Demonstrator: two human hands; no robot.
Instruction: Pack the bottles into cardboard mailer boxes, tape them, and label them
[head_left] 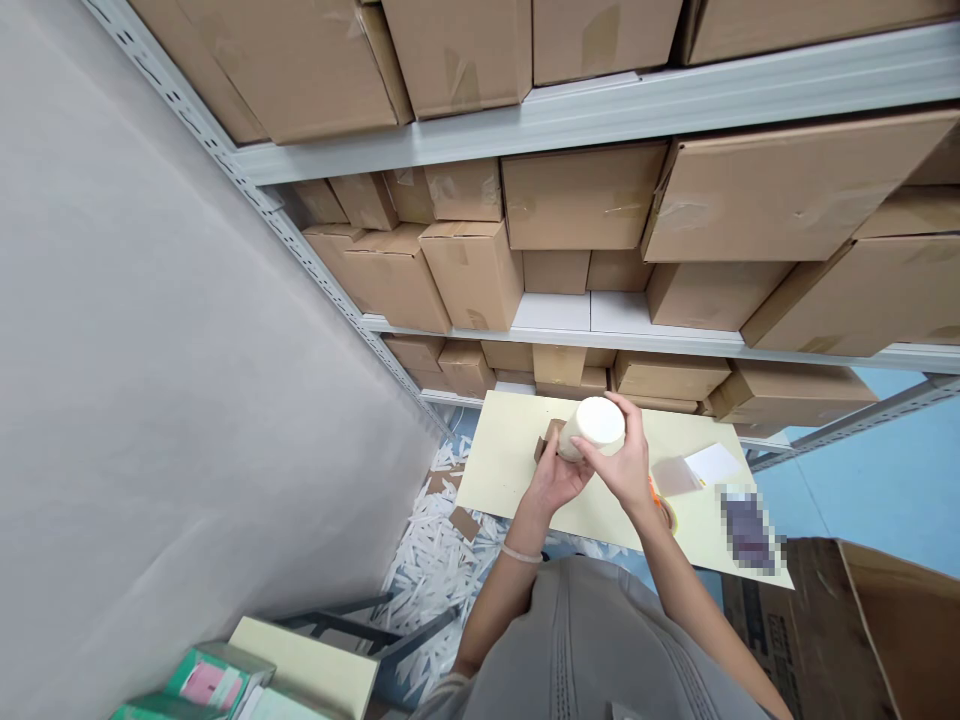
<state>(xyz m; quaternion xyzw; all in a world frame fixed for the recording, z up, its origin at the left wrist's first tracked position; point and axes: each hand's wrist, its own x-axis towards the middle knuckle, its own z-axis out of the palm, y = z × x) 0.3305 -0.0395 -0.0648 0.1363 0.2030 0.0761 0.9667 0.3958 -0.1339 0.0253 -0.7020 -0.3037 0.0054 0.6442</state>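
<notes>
Above the cream table (pixel 499 470) I hold a white cylinder (pixel 598 424) with a flat round end facing up; whether it is a jar or a roll cannot be made out. My left hand (pixel 559 482) is cupped under its lower left side, fingers wrapped round it. My right hand (pixel 626 462) grips its right side, the thumb pressed on the near side and the fingers curled over the far rim. Just left of the cylinder, partly covered by it and my left hand, is a small piece of brown cardboard (pixel 540 448).
A roll of tape (pixel 667 515) and an orange item lie right of my hands. Farther right are a white card (pixel 712 464) and a blurred dark phone-like object (pixel 748 530). Shelves of cardboard boxes (pixel 472 275) stand ahead. White paper strips (pixel 435 550) litter the floor; a large carton (pixel 810 630) stands right.
</notes>
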